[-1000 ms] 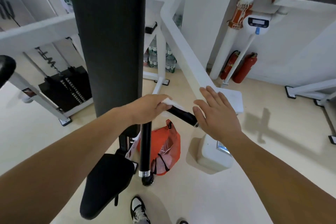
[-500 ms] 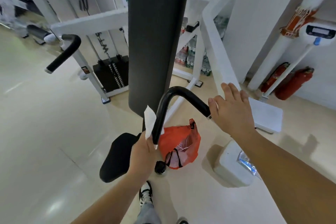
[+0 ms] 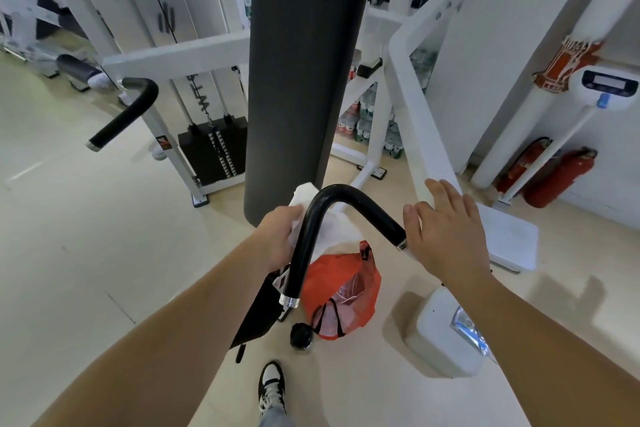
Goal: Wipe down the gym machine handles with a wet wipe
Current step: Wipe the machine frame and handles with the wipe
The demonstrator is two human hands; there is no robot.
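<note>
— What have you got in hand?

— My left hand is closed around the wet wipe, pressing it against the bent black handle just below the bend, on the handle's nine o'clock side. One white corner of the wipe sticks up past the bend; the rest bunches behind the bar.

— And the other hand?

— My right hand lies flat with its fingers spread on the white frame arm, at three o'clock from the bend, gripping nothing. It seems to steady the arm.

— How do you do this stroke well?

— Wrap the wipe right round the bar, I'd say, not just one face, and run it down to the chrome end cap at six o'clock. The other black handle, out at ten o'clock, looks yet to be done.
</note>
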